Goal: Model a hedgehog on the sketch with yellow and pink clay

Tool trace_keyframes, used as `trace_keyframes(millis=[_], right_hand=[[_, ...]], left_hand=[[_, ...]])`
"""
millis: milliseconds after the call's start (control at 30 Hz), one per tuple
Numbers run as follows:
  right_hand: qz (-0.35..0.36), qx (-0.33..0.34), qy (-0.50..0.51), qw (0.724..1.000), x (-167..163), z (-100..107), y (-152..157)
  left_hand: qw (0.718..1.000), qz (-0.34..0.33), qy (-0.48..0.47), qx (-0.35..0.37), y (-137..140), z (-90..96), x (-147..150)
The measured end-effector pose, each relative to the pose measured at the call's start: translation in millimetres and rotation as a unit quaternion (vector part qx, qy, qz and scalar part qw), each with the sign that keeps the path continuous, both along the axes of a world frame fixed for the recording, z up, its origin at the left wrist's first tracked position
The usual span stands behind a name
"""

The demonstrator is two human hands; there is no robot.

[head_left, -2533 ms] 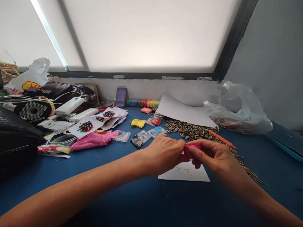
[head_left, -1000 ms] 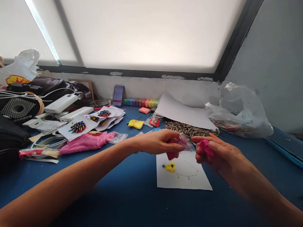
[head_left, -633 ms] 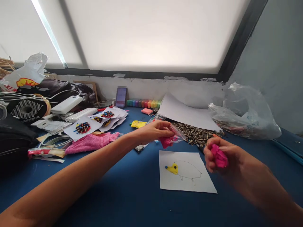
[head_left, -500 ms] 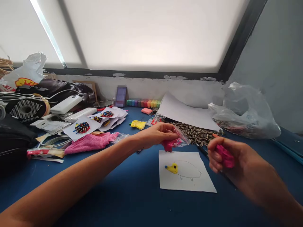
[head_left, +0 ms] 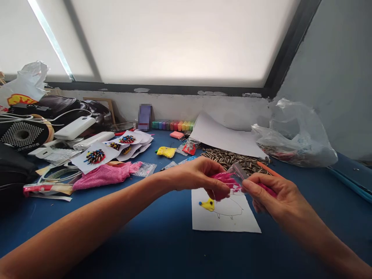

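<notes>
Between my hands is a small clear plastic bag (head_left: 237,171) with pink modelling clay (head_left: 224,178) inside. My left hand (head_left: 199,174) is closed around the bag's left part. My right hand (head_left: 276,197) pinches the bag's right edge with thumb and finger, while a lump of bright pink clay (head_left: 268,190) sits within its curled fingers. Below them lies a sheet of white paper (head_left: 209,224) with a pencil-drawn animal outline. Yellow clay (head_left: 208,205) fills its head, with a blue nose and a dark eye. My hands and the bag cover the sheet's top part.
Striped sunflower seeds (head_left: 235,159) lie behind, partly under white paper (head_left: 221,133). An orange pen-like stick (head_left: 269,169) rests beside them. Packs of yellow clay (head_left: 166,152) and red clay (head_left: 189,148) are nearby. Finished seed pictures (head_left: 95,156) and a pink cloth (head_left: 104,177) lie left.
My right hand has moved left to the bag and now pinches its edge, still keeping the pink lump. My left hand has shifted slightly right and down with the bag.
</notes>
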State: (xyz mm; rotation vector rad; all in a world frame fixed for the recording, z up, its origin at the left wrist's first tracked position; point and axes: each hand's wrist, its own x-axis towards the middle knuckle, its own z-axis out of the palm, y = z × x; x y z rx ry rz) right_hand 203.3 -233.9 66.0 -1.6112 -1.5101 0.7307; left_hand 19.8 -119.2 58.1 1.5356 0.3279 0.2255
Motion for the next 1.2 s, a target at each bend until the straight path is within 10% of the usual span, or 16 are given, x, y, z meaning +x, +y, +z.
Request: trace_keyframes(millis=[333, 500, 933, 1000, 1100, 1200], right_hand=[[0.001, -0.080, 0.138, 0.987, 9, -9, 5], [0.010, -0.066, 0.141, 0.988, 11, -13, 5], [-0.006, -0.034, 0.132, 0.991, 8, -11, 8], [0.007, -0.024, 0.134, 0.991, 7, -13, 8], [0.007, -0.011, 0.142, 0.990, 3, -15, 8], [-0.003, 0.009, 0.112, 0.994, -3, -19, 4]], left_hand=[[0.997, 0.065, 0.017, 0.035, 21, 0.2, -11], [0.939, 0.249, 0.095, 0.218, 53, -8.8, -24], [0.824, 0.392, 0.099, 0.396, 64, -15.1, -27], [0.840, 0.364, 0.082, 0.393, 46, -6.9, -18], [0.967, 0.159, 0.034, 0.198, 15, 1.0, -2], [1.000, -0.003, -0.010, 0.012, -9, -1.2, 9]])
